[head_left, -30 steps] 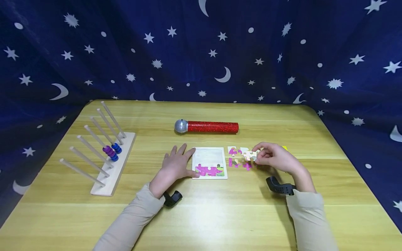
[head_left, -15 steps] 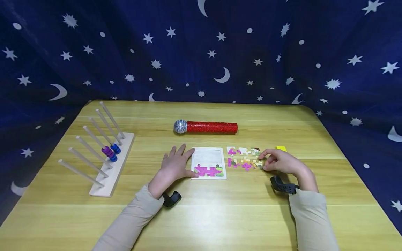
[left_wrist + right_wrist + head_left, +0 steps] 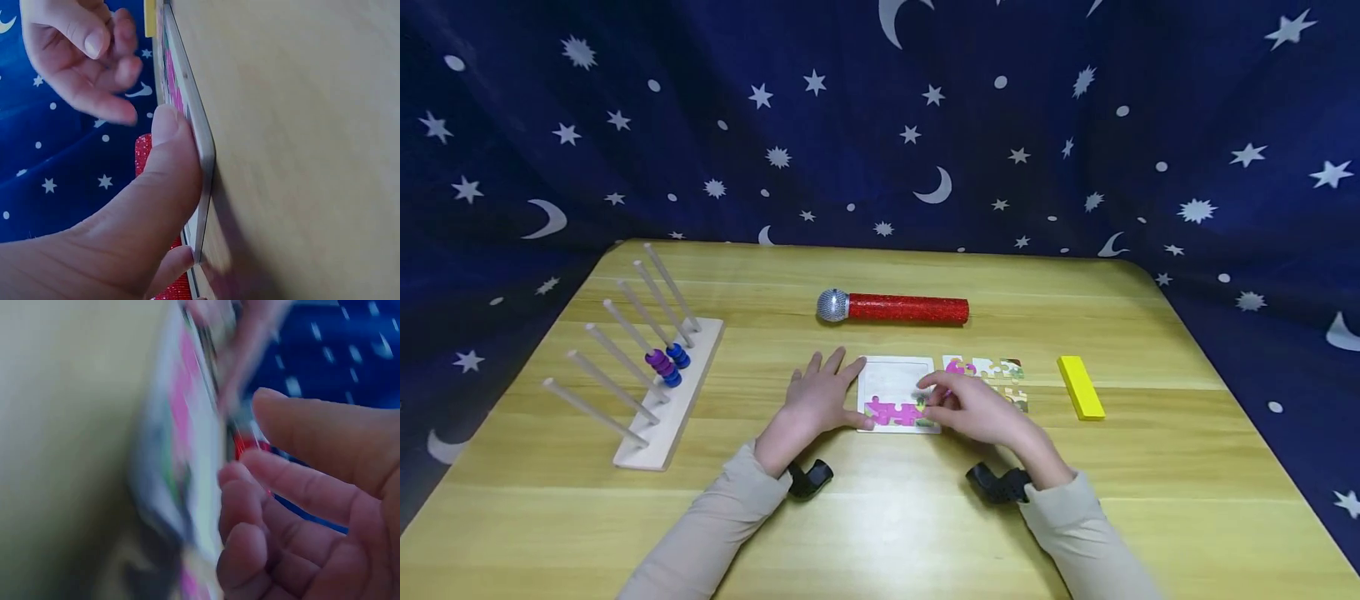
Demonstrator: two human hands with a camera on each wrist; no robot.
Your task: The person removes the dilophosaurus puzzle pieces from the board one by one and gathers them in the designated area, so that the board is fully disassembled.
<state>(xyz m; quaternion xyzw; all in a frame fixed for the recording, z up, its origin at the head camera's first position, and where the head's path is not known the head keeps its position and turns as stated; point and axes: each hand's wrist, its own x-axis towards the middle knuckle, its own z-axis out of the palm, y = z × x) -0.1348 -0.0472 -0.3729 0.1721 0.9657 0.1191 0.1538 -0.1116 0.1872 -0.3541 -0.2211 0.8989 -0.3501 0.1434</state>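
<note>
A square white puzzle tray (image 3: 895, 372) lies mid-table, with pink and green pieces (image 3: 892, 413) fitted along its near side. My left hand (image 3: 818, 398) is spread at its left side, index fingertip at the upper corner and thumb at the lower one; the left wrist view shows the thumb (image 3: 172, 156) pressed on the tray edge. Over the tray's right part hovers my right hand (image 3: 977, 410), fingers loosely bent. In the right wrist view its thumb (image 3: 312, 425) and fingers stand apart with nothing between them. Loose puzzle pieces (image 3: 1011, 367) lie to the right, partly hidden behind that hand.
A red glitter microphone (image 3: 908, 308) lies beyond the tray. On the left stands a wooden peg counting rack (image 3: 688, 392) with purple and blue rings (image 3: 661, 363). A yellow block (image 3: 1081, 387) lies at the right. Behind the table hangs a starry blue cloth (image 3: 850, 108).
My right hand has left the loose pieces and moved left over the tray, uncovering the yellow block. The loose pieces sit in two rows. My left hand has stayed at the tray.
</note>
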